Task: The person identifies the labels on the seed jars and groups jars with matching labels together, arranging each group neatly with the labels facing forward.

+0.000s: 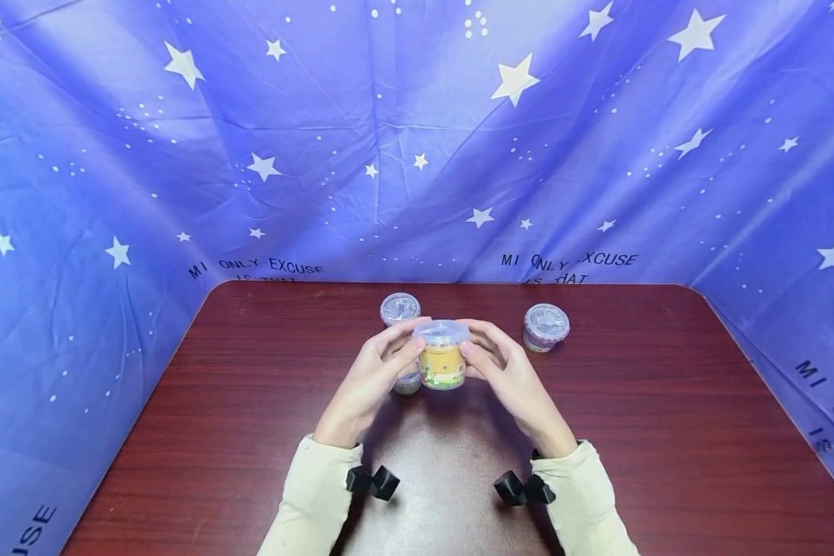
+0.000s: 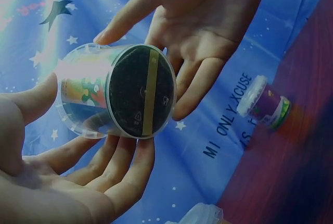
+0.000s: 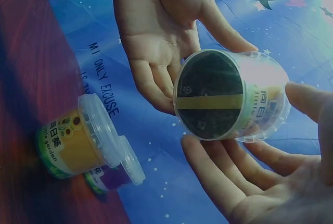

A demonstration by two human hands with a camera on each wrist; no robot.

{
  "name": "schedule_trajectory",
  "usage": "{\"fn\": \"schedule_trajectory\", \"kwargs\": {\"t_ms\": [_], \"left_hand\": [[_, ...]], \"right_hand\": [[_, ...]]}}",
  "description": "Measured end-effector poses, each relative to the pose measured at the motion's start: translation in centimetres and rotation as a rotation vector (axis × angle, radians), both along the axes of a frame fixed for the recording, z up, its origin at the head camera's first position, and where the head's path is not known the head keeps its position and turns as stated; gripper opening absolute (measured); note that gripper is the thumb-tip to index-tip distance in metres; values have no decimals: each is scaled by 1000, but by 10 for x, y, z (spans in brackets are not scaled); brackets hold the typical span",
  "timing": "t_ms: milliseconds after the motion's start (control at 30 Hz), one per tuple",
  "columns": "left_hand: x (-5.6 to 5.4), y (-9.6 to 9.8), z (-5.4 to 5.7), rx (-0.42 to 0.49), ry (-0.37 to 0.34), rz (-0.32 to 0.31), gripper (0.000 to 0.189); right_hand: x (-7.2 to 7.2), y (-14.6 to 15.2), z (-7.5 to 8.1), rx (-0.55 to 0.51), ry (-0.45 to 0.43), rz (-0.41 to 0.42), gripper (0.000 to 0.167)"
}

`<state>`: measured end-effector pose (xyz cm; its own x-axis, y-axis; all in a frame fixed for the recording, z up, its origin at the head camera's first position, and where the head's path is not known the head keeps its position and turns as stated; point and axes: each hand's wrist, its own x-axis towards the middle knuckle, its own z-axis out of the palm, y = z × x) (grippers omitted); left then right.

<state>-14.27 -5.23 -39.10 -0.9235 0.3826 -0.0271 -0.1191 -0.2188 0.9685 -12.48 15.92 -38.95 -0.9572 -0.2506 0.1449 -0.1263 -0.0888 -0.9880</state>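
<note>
Both hands hold up a clear plastic tub (image 1: 442,363) with a yellow and green printed label, above the middle of the table. My left hand (image 1: 375,371) grips its left side, thumb in front and fingers behind. On the opposite side, my right hand (image 1: 510,371) holds it the same way. The wrist views show the tub's underside (image 2: 136,96), dark with a yellow strip across it. Whether a lid is on the held tub I cannot tell.
A lidded tub (image 1: 401,307) stands behind my left hand; another tub (image 1: 408,381) is mostly hidden by it. The right wrist view shows an orange-labelled tub (image 3: 73,143) and a purple-labelled tub (image 3: 112,176). Farther right stands a lidded tub (image 1: 546,327). Starry blue cloth (image 1: 389,193) surrounds the table.
</note>
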Motion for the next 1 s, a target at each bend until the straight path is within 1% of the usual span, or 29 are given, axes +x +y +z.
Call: {"fn": "schedule_trajectory", "kwargs": {"t_ms": [133,233,300,467,567,667,767,1000], "left_hand": [[0,-2,0,-13,13,1,43],[-1,-2,-1,-25,29,16,43],[-1,-1,-1,-33,37,28,42],[-1,2,-1,-74,71,96,42],[0,3,0,-91,88,129,42],[1,5,1,-102,99,141,43],[1,6,0,-116,114,140,45],[0,5,-3,-134,131,139,45]], "right_hand": [[0,-1,1,-4,-6,19,45],[1,-1,1,-8,9,7,44],[0,-1,1,1,22,-18,43],[0,-1,0,41,33,-108,42],[0,-2,0,67,40,-141,42],[-1,-3,-1,93,53,-161,42],[-1,-5,-2,113,63,-178,43],[0,-8,-2,139,82,-187,43]]}}
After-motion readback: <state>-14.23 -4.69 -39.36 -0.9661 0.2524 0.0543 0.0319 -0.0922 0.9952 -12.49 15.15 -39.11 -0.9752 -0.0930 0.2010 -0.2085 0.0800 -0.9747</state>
